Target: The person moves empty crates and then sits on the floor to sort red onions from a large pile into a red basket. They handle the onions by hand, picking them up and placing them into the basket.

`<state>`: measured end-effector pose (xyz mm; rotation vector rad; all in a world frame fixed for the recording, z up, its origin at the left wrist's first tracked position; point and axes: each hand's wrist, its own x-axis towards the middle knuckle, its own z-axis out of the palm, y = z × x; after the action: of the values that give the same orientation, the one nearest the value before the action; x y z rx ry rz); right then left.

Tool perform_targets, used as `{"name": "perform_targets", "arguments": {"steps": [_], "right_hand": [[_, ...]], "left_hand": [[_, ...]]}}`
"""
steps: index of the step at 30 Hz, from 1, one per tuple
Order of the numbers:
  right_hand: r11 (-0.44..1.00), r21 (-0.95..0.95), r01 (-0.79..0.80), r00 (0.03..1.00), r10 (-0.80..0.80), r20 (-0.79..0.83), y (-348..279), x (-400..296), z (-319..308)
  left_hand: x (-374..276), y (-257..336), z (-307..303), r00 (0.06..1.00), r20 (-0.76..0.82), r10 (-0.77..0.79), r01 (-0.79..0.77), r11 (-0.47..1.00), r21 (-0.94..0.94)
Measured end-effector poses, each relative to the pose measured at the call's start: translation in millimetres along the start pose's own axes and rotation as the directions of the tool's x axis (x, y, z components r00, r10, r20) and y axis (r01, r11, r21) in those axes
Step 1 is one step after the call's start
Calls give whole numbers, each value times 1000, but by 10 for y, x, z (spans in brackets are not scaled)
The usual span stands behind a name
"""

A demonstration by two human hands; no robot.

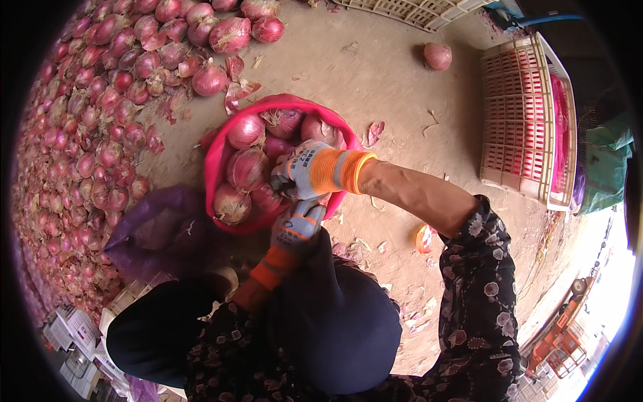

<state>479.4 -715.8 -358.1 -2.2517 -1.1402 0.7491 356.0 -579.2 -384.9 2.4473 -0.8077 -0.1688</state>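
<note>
A pink mesh bag [219, 161] stands wide-mouthed on the floor in front of me, with several red onions [248, 168] inside. My right hand [304, 168], in a grey and orange work glove, reaches over the bag from the right. Its dark fingertips curl down among the onions; whether they grasp one is hidden. Just below it, my left hand [296, 223], gloved alike, is at the bag's near rim, close against the right hand. What its fingers hold cannot be made out.
A large heap of red onions [108, 151] spreads along the left. Beside the pink bag lies a purple mesh bag [155, 231]. Plastic crates stand at right [517, 120] and top [417, 10]. One loose onion [437, 56] and dry skins [376, 133] are on the floor.
</note>
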Motion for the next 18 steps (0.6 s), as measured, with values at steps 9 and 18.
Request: {"name": "perform_targets", "arguments": {"steps": [9,18], "right_hand": [[879,-473,-63,956,190,225,-283,-208,-261],[726,682,-81,979,185,-80,396,-853,-429]], "left_hand": [[25,47,-208,996,78,-42,45,998,-32],[293,-128,-40,989,-78,-126,100,956,-274]]}}
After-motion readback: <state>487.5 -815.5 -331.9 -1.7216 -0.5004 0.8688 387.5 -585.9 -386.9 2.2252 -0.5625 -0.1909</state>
